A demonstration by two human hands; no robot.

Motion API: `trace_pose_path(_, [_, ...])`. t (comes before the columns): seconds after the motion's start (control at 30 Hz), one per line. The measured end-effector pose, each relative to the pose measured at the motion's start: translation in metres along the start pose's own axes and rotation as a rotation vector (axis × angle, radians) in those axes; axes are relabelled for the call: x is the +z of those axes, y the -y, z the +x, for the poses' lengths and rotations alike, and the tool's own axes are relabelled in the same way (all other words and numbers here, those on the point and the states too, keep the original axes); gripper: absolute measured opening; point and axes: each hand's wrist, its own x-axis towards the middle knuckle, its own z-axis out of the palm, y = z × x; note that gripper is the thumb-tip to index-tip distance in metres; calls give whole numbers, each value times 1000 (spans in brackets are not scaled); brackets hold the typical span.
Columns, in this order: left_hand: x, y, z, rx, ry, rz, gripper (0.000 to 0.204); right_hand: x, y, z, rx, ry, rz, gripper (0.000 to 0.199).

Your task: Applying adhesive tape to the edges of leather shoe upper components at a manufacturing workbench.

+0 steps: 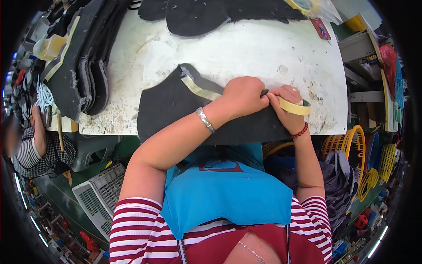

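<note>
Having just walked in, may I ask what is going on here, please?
The person's left hand and right hand meet at the upper edge of a dark fabric piece on the white table, pinching it. A pale strip runs along part of that edge, a roll of tape sits at the right hand, and more dark pieces lie stacked at the left.

a stained white worktable (263, 50) spreads below the grip. on it: the gripped dark sheet (173, 110), overhanging the near edge; stacked dark pieces (90, 61) well left; flat dark pieces (198, 16) beyond; a small red card (320, 28) beyond to the right.
</note>
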Motion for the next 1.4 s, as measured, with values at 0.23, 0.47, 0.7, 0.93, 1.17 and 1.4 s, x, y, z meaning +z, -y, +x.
trace_pose_path(0.23, [-14, 24, -19, -111, 169, -481, 23, -1, 22, -2, 64, 56, 323, 11])
trace_pose_path(0.47, [-43, 56, -54, -86, -21, -593, 30, 18, 65, 33, -491, -119, 44, 16])
trace_pose_path(0.7, [-198, 61, -135, -500, -225, -520, 27, 14, 46, 46, -375, -267, 180, 22])
trace_pose_path(0.93, [-422, 103, -125, -428, -276, -491, 23, 40, 40, 45, -300, -168, 216, 24])
trace_pose_path(1.17, [-429, 164, -13, -670, -830, 994, 57, 42, 39, 50, -156, -164, 251, 20])
trace_pose_path(1.4, [-168, 137, 91, 124, -101, 539, 85, 51, 35, 51, 23, -134, 352, 15])
